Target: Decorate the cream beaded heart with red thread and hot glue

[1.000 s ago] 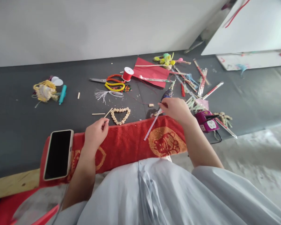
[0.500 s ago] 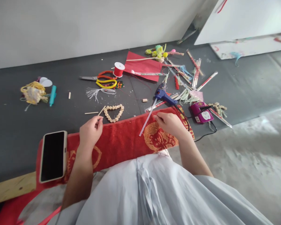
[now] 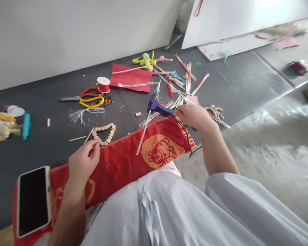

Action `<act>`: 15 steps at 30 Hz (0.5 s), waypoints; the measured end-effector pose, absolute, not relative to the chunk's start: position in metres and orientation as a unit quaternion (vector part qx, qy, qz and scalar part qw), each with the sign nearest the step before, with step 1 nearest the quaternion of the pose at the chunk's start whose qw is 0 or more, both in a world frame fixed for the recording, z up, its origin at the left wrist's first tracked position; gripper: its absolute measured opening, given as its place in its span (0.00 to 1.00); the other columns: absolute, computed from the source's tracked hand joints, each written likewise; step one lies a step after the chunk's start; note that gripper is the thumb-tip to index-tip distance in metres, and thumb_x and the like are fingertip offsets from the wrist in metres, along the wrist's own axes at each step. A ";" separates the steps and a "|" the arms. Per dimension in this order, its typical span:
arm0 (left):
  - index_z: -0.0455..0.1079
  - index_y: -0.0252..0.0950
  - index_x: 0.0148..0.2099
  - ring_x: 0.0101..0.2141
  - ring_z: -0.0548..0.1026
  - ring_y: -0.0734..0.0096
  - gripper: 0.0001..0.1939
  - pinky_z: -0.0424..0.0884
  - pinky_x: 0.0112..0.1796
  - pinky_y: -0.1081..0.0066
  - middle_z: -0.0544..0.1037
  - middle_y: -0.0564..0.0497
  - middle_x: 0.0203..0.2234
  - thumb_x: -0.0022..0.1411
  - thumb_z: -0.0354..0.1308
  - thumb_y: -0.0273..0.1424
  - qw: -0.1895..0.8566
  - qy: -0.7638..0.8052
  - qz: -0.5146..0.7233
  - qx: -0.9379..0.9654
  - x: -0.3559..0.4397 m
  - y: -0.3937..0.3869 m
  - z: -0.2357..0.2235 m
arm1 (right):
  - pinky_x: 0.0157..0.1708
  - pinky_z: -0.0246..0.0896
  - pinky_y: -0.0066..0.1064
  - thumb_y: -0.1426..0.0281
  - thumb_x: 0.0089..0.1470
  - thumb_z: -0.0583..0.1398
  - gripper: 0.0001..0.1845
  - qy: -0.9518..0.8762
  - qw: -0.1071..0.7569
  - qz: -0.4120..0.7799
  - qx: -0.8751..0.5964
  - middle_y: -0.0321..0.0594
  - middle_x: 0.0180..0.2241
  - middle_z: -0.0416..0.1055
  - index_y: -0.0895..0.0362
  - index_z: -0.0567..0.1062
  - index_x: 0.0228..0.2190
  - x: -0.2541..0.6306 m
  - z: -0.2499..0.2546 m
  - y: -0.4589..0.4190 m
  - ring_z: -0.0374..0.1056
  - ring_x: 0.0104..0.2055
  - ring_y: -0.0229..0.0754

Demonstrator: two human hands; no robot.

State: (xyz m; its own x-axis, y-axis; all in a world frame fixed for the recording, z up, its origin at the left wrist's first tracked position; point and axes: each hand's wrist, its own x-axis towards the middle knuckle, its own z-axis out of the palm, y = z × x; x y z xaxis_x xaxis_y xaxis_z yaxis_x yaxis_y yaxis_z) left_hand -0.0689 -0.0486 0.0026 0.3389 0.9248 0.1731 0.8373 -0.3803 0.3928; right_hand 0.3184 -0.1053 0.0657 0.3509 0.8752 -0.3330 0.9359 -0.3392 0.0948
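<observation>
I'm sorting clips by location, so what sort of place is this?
Probably a craft workspace: a blue glue gun, scissors and a red spool share a dark tabletop.

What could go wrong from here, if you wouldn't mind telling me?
The black cord loops near the right hand, so a snag could drag the glue gun. Its glue stick juts over the red towel, where it might get bumped. The left hand is close beside the heart-shaped ring and could nudge it.

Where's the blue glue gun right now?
Near the middle of the head view, the blue glue gun lies by the far edge of the red towel, just left of the right hand.
</observation>
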 end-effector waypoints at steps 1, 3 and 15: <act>0.79 0.37 0.46 0.28 0.78 0.72 0.14 0.71 0.35 0.73 0.85 0.51 0.33 0.70 0.53 0.35 0.110 0.535 0.197 0.814 -0.066 -0.049 0.004 | 0.39 0.61 0.37 0.67 0.68 0.49 0.22 0.553 0.146 -0.101 0.814 0.54 0.47 0.80 0.59 0.81 0.42 0.330 0.069 -0.099 0.76 0.49 0.54; 0.80 0.38 0.43 0.25 0.77 0.74 0.12 0.70 0.32 0.75 0.84 0.53 0.30 0.67 0.55 0.34 0.097 0.514 0.226 0.822 -0.058 -0.051 0.006 | 0.42 0.63 0.38 0.67 0.67 0.50 0.21 0.540 0.165 -0.114 0.817 0.54 0.51 0.79 0.59 0.81 0.46 0.351 0.073 -0.088 0.75 0.51 0.56; 0.80 0.37 0.42 0.22 0.76 0.78 0.09 0.69 0.28 0.79 0.84 0.54 0.28 0.67 0.57 0.30 0.103 0.423 0.252 0.864 -0.013 -0.048 0.006 | 0.43 0.62 0.36 0.74 0.60 0.53 0.21 0.523 0.111 -0.145 0.833 0.45 0.51 0.80 0.53 0.81 0.48 0.418 0.075 -0.086 0.74 0.50 0.50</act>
State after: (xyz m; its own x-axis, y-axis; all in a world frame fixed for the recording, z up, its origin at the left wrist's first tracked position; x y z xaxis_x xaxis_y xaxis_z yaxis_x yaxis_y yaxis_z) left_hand -0.0133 -0.0477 0.0058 0.5145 0.7838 0.3478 0.6799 -0.6201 0.3915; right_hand 0.4183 -0.0863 0.0755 0.4109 0.8388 -0.3572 0.9030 -0.4283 0.0329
